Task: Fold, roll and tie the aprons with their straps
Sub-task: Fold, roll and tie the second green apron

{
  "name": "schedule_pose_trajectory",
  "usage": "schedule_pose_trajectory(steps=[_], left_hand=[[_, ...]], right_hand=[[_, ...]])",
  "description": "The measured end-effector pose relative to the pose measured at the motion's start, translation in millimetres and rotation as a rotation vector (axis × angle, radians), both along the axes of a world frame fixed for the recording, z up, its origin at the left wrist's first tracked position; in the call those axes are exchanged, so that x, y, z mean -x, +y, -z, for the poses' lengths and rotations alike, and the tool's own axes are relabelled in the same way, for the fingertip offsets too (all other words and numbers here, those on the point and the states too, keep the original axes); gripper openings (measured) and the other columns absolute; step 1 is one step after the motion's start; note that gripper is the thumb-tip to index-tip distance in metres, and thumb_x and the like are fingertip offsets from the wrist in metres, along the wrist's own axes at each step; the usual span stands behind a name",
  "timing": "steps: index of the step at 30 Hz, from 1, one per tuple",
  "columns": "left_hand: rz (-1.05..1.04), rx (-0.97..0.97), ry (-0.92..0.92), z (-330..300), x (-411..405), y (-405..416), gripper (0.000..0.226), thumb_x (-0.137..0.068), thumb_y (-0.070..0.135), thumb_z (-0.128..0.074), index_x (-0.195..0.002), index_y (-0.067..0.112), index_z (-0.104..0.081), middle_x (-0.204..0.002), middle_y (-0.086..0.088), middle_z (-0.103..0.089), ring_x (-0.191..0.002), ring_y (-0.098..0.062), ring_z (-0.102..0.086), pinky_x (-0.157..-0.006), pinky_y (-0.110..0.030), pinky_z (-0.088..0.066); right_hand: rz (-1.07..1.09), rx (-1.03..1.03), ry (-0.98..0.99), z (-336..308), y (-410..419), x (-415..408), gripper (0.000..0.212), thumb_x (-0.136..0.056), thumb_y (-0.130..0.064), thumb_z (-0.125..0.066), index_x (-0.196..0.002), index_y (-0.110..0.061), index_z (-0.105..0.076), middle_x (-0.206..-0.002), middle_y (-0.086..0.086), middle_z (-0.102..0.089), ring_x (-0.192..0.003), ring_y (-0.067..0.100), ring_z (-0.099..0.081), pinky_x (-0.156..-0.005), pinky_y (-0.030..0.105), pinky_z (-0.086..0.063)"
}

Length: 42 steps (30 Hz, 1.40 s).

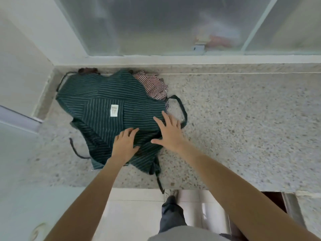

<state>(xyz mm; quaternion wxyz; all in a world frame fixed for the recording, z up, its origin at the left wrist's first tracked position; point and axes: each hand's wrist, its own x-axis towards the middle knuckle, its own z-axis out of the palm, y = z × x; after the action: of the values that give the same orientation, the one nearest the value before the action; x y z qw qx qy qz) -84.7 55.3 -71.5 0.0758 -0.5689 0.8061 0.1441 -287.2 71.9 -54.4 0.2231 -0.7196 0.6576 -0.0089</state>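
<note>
A dark green apron point(102, 101) with thin pale stripes and a white label lies spread and rumpled on the speckled stone counter point(243, 127). Its dark straps trail out to the left, to the right, and over the counter's front edge. My left hand point(126, 143) rests flat on the apron's near part, fingers apart. My right hand point(169, 131) presses flat on the apron's right edge, fingers spread. A red-and-white checked apron point(154, 84) lies crumpled behind the green one, partly under it.
A frosted sliding window point(165, 25) runs along the back of the counter. A white wall point(22, 66) closes the left side. A brown cloth point(86, 70) peeks out at the back corner. Below the counter edge are white tiles and my leg.
</note>
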Motion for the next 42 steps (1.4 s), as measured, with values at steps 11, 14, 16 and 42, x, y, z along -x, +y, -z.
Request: schedule_pose_trajectory(steps=[11,14,16,42], left_hand=[[0.155,0.271,0.047,-3.2,-46.9,-122.0,0.094,-0.075,0.051,-0.07,-0.149,0.022,-0.02,-0.153,-0.01,-0.022,-0.142,-0.028,-0.018,-0.114,-0.051,-0.013],[0.14,0.21,0.02,-13.5,-53.6,-147.3,0.107,-0.072,0.057,-0.069,-0.15,0.025,-0.002,-0.157,-0.005,-0.007,-0.145,-0.022,-0.001,-0.115,-0.052,-0.002],[0.141,0.186,-0.015,-17.6,-60.3,-158.7,0.107,-0.072,0.063,-0.065,-0.15,0.024,-0.001,-0.157,-0.001,-0.012,-0.145,-0.02,-0.004,-0.115,-0.054,0.002],[0.132,0.05,0.466,-195.1,35.0,-31.9,0.041,-0.096,0.039,-0.043,-0.129,0.016,-0.039,-0.11,-0.008,-0.063,-0.099,-0.025,-0.06,-0.087,-0.04,-0.045]], right_hand=[[-0.08,0.184,0.068,8.3,-89.0,-22.5,0.063,-0.086,-0.024,-0.064,-0.142,-0.022,-0.034,-0.125,0.008,-0.052,-0.11,0.027,-0.053,-0.086,0.038,-0.049],[-0.174,0.413,-0.058,-14.4,-91.9,-16.7,0.044,-0.073,-0.011,-0.075,-0.115,-0.016,-0.063,-0.103,0.007,-0.063,-0.094,0.027,-0.06,-0.078,0.038,-0.051],[-0.203,0.5,-0.12,-31.6,-93.3,-7.2,0.034,-0.068,-0.012,-0.079,-0.1,-0.016,-0.067,-0.095,0.005,-0.064,-0.087,0.025,-0.061,-0.074,0.037,-0.052],[0.268,0.128,-0.663,-160.5,76.1,172.0,0.03,-0.085,0.009,-0.047,-0.088,-0.02,-0.051,-0.091,-0.004,-0.06,-0.082,0.011,-0.054,-0.075,0.027,-0.039]])
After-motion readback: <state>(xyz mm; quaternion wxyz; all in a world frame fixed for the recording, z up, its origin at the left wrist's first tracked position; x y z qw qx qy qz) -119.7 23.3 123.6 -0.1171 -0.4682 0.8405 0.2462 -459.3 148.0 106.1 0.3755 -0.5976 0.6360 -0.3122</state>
